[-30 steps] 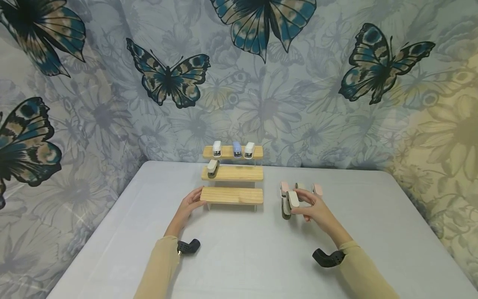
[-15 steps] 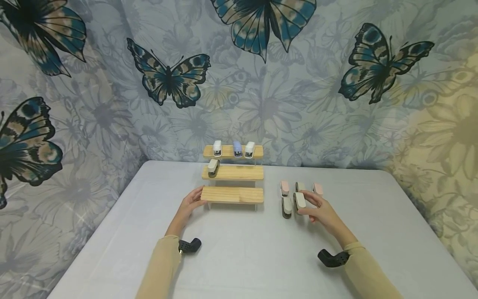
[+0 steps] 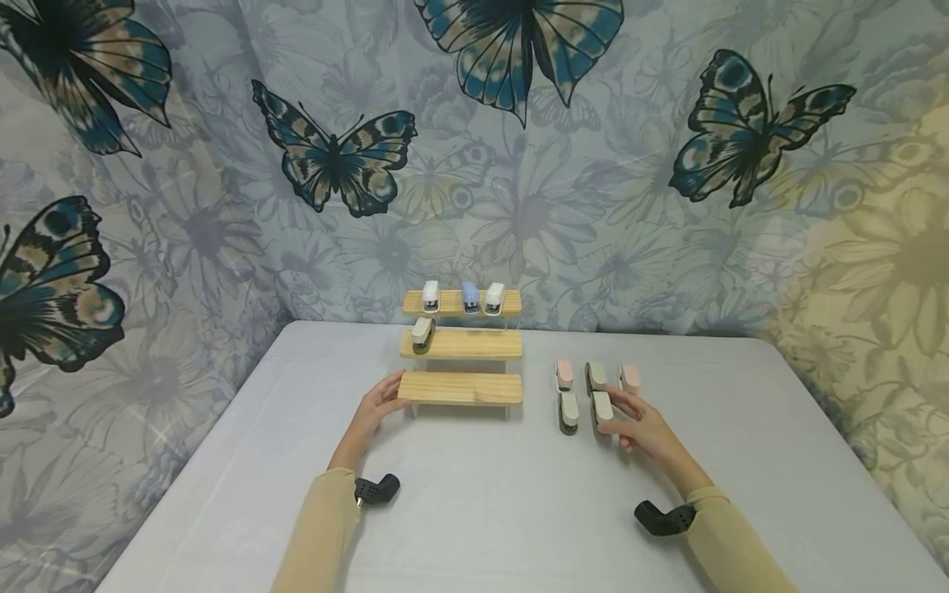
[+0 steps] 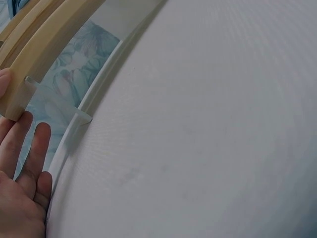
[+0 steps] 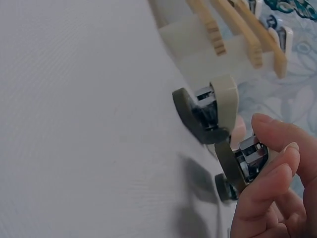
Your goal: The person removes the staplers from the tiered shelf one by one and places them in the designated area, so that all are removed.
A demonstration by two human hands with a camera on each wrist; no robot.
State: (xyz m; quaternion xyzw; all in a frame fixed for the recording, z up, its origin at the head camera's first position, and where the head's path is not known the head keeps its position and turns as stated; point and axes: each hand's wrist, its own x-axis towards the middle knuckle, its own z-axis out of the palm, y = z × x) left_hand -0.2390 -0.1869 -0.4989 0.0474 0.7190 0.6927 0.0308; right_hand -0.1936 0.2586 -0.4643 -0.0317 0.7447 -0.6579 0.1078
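My right hand (image 3: 643,431) pinches a cream mini stapler (image 3: 603,407) with a dark base between thumb and fingers, low over the table. In the right wrist view, the held stapler (image 5: 243,161) shows its metal inside. Left of it stands another cream stapler (image 3: 568,411). Behind are a pink stapler (image 3: 564,374), a cream stapler (image 3: 596,376) and a second pink stapler (image 3: 629,377), partly hidden by the fingers. My left hand (image 3: 376,410) grips the left end of the lowest plank on a three-tier wooden stand (image 3: 460,389), thumb above, fingers below in the left wrist view.
On the stand's top tier sit a white stapler (image 3: 431,296), a blue stapler (image 3: 470,297) and another white one. A cream stapler (image 3: 423,334) occupies the middle tier's left end. The white table (image 3: 474,502) meets a butterfly-patterned wall cloth (image 3: 534,214) behind.
My right hand has moved right with the cream stapler, from close beside the front-left stapler to a spot in front of the rear cream one. The left hand has stayed on the stand.
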